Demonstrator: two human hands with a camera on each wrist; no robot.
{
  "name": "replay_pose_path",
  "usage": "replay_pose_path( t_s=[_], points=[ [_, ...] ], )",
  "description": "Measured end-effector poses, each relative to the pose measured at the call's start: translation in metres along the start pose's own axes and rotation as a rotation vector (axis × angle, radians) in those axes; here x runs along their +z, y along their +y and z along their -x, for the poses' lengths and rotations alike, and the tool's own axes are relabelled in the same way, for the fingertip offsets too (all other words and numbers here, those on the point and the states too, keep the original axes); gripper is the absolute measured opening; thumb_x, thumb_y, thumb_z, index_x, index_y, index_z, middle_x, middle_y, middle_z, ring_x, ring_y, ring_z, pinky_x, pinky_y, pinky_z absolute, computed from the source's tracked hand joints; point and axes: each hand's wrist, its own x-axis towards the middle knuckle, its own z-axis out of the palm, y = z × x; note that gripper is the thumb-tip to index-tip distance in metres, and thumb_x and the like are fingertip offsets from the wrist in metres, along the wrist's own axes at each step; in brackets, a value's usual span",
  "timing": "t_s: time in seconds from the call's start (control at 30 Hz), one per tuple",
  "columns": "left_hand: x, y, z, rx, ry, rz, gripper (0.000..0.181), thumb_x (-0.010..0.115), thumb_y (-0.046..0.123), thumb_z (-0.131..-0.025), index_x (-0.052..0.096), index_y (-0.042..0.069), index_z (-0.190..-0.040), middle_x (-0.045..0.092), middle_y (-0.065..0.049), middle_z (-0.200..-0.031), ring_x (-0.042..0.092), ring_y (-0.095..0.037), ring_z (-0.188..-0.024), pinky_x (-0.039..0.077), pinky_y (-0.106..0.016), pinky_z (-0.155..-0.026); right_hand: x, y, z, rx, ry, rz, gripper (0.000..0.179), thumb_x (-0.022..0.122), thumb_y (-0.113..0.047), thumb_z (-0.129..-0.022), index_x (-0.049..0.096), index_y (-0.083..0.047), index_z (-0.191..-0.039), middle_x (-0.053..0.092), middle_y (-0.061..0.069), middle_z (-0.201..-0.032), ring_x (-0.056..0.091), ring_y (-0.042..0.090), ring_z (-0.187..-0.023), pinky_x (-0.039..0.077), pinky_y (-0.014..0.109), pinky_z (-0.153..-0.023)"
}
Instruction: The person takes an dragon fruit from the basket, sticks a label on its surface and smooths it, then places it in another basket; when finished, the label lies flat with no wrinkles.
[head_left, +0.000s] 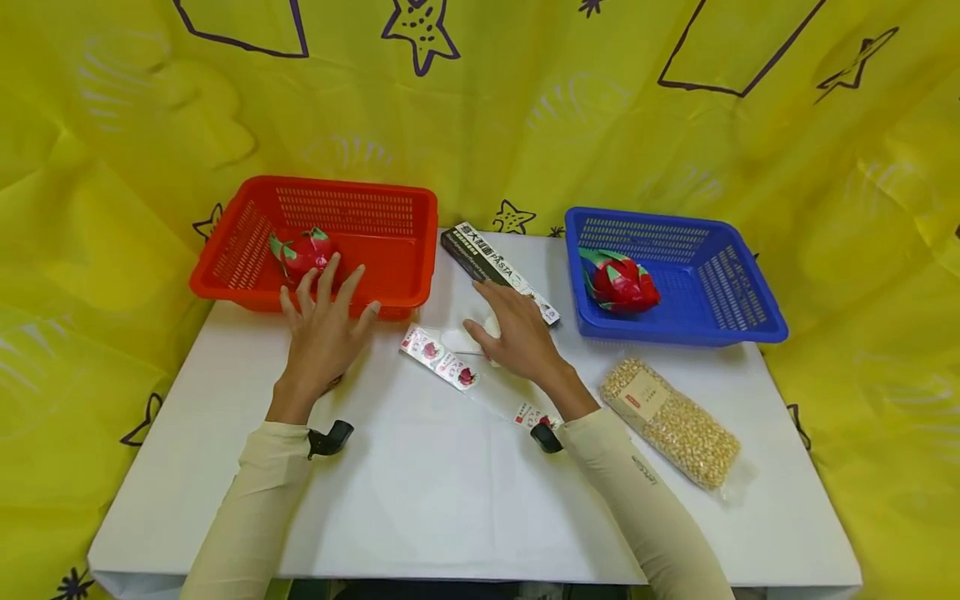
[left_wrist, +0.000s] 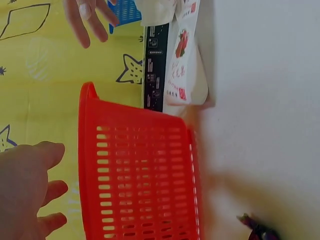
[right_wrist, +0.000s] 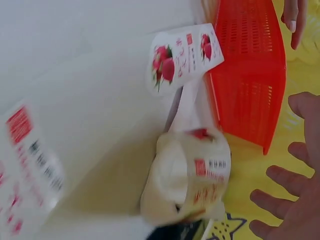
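Note:
My left hand hovers over the near rim of the red basket, fingers spread and holding nothing. Inside that basket lies a red dragon fruit with green tips, just beyond my fingertips. My right hand is above a roll of labels, its fingers apart and clear of the roll in the right wrist view. A loose strip printed with dragon fruit trails from the roll across the white table. In the head view the hand hides most of the roll.
A blue basket at the right holds another dragon fruit. Behind my right hand lies a pasta box. A bag of corn kernels is on the table near my right forearm. Below my left wrist sits a small dark object.

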Motion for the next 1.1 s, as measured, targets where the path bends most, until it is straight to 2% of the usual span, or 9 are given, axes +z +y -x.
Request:
replay_pose_path(
  t_s=[0.27,0.47,0.6,0.83,0.97,1.1],
  points=[
    [-0.011,-0.010,-0.001,-0.055,-0.004,0.012,0.064,0.057,0.038,-0.108,0.040,0.014,-0.164,0.014,-0.015,-0.177,0.010,-0.050,-0.157,-0.009,-0.075,-0.121,0.024,-0.023,-0.034,0.059,-0.068,-0.157,0.065,0.060,-0.043,-0.107,0.041,-0.018,-0.164,0.043,0.006,-0.168,0.039,0.029,-0.156,0.028,0.055,-0.128],
    [-0.015,-0.018,-0.004,-0.064,0.000,0.011,0.064,0.056,0.038,-0.108,0.039,0.012,-0.164,0.014,-0.018,-0.176,0.009,-0.052,-0.157,-0.009,-0.077,-0.120,0.032,-0.034,-0.043,0.124,-0.083,-0.279,0.069,0.058,-0.047,-0.108,0.033,-0.023,-0.168,0.040,0.002,-0.170,0.037,0.024,-0.157,0.032,0.051,-0.127],
    [-0.018,-0.026,-0.010,-0.075,-0.011,0.014,0.065,0.056,0.040,-0.108,0.038,0.012,-0.165,0.012,-0.017,-0.177,0.008,-0.052,-0.157,-0.009,-0.078,-0.120,0.038,-0.040,-0.049,0.154,-0.101,-0.370,0.071,0.055,-0.050,-0.109,0.028,-0.026,-0.169,0.035,0.001,-0.172,0.035,0.025,-0.158,0.034,0.052,-0.126],
    [-0.021,-0.031,-0.026,-0.085,-0.038,0.012,0.066,0.054,0.042,-0.109,0.036,0.015,-0.166,0.010,-0.014,-0.178,0.008,-0.054,-0.156,-0.009,-0.078,-0.119,0.051,-0.043,-0.054,0.202,-0.103,-0.477,0.072,0.054,-0.051,-0.108,0.024,-0.030,-0.170,0.031,0.000,-0.173,0.045,0.033,-0.149,0.044,0.057,-0.117],
    [-0.026,-0.037,-0.042,-0.097,-0.065,0.014,0.067,0.052,0.044,-0.110,0.033,0.013,-0.167,0.008,-0.017,-0.178,0.007,-0.055,-0.156,-0.010,-0.077,-0.120,0.053,-0.045,-0.056,0.210,-0.073,-0.513,0.073,0.056,-0.047,-0.108,0.024,-0.028,-0.170,0.032,0.002,-0.173,0.047,0.034,-0.146,0.046,0.056,-0.114],
    [-0.032,-0.045,-0.056,-0.131,-0.089,0.017,0.068,0.052,0.043,-0.110,0.032,0.011,-0.167,0.008,-0.021,-0.177,0.009,-0.057,-0.154,-0.008,-0.079,-0.119,0.055,-0.048,-0.058,0.212,-0.079,-0.509,0.074,0.056,-0.049,-0.108,0.023,-0.029,-0.170,0.031,0.001,-0.173,0.048,0.032,-0.146,0.047,0.057,-0.113]
  ],
)
